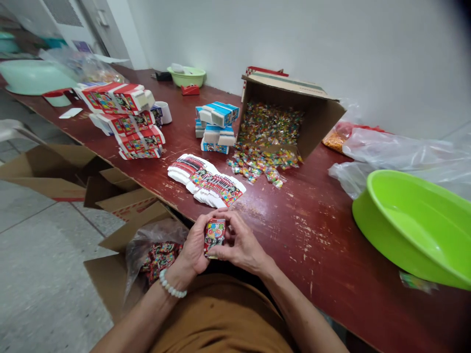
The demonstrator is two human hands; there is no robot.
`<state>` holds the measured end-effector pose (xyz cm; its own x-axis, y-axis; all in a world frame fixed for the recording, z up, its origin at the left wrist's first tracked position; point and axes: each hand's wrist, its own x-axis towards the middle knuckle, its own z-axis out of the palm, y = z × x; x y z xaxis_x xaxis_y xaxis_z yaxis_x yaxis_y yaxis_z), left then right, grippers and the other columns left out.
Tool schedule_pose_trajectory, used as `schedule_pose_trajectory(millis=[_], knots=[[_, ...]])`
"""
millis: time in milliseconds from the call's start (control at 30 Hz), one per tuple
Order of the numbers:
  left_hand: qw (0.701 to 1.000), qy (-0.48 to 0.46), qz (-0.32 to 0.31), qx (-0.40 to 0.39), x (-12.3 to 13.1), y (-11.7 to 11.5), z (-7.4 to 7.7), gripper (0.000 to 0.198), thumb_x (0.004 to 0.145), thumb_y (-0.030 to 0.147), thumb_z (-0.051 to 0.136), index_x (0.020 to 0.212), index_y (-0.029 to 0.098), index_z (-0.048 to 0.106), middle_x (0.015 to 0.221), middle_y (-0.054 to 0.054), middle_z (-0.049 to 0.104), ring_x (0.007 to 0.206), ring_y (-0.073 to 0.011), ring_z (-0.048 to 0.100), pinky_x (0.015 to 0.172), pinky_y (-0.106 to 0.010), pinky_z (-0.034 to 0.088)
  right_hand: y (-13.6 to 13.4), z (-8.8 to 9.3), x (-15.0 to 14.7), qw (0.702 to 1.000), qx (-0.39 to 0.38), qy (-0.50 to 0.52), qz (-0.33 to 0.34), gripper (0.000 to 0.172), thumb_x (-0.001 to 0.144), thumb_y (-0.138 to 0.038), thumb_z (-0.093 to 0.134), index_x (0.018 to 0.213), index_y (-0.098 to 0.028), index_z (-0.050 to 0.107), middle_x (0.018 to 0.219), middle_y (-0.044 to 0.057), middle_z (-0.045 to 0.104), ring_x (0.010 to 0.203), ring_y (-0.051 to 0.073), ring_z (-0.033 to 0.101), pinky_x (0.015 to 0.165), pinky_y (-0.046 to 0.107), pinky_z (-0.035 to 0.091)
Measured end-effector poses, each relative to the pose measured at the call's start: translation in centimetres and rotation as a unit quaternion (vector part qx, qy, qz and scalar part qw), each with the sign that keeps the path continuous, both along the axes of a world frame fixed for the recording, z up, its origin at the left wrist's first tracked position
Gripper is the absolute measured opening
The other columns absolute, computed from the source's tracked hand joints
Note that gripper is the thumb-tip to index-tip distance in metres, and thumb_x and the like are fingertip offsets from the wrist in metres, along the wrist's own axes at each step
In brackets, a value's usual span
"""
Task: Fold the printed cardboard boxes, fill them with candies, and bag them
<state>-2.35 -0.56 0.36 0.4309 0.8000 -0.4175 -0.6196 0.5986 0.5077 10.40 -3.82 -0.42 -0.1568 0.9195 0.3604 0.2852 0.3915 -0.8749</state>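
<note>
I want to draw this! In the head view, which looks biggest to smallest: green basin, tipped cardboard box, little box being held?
1. Green basin, though it sits nearer the camera, so the top spot is unsure.
2. Cardboard box.
3. Little box, clearly smallest.

Bare bench (312, 230) runs forward and rightward from the right hand (243, 247), between the fan of flat cartons (206, 180) and the green basin (415, 220). Farther in, spilled sweets (257, 164) and the tipped cardboard box (324, 117) block passage. Stacked blue boxes (217, 125) and red boxes (128, 120) obstruct the left side.
</note>
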Motion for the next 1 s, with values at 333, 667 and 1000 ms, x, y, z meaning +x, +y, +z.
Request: schedule_pose_trajectory(millis=[333,667,1000], knots=[[0.999,0.006,0.012,0.03,-2.5,0.8,-0.5,0.032,0.086,0.024,0.051,0.112,0.014,0.067,0.082,-0.007,0.073,0.06,-0.0177,0.067,0.051,-0.027,0.055,0.9,0.1,-1.4,0.992,0.062,-0.108,0.036,0.08,0.062,-0.021,0.082,0.131,-0.021,0.042,0.126,0.014,0.055,0.115,0.029,0.053,0.098,0.045,0.046],[0.999,-0.041,0.001,-0.02,-3.7,0.7,-0.6,0.023,0.092,0.035,0.051,0.094,0.016,0.065,0.074,-0.005,0.071,0.052,-0.0178,0.066,0.045,-0.027,0.053,1.5,-0.5,-1.9,0.984,0.086,-0.13,0.086,0.104,0.059,-0.038,0.089,0.143,-0.019,0.03,0.148,0.019,0.034,0.139,0.032,0.033,0.111,0.046,0.037],[0.997,0.035,0.023,0.061,-7.0,0.9,-0.4,0.031,0.093,0.034,0.054,0.117,0.016,0.062,0.089,-0.007,0.074,0.065,-0.0183,0.07,0.063,-0.03,0.057,2.5,-0.5,-5.7,0.975,0.095,-0.186,0.077,0.085,0.065,-0.031,0.079,0.141,-0.023,0.04,0.138,0.014,0.051,0.125,0.035,0.047,0.106,0.051,0.036]])
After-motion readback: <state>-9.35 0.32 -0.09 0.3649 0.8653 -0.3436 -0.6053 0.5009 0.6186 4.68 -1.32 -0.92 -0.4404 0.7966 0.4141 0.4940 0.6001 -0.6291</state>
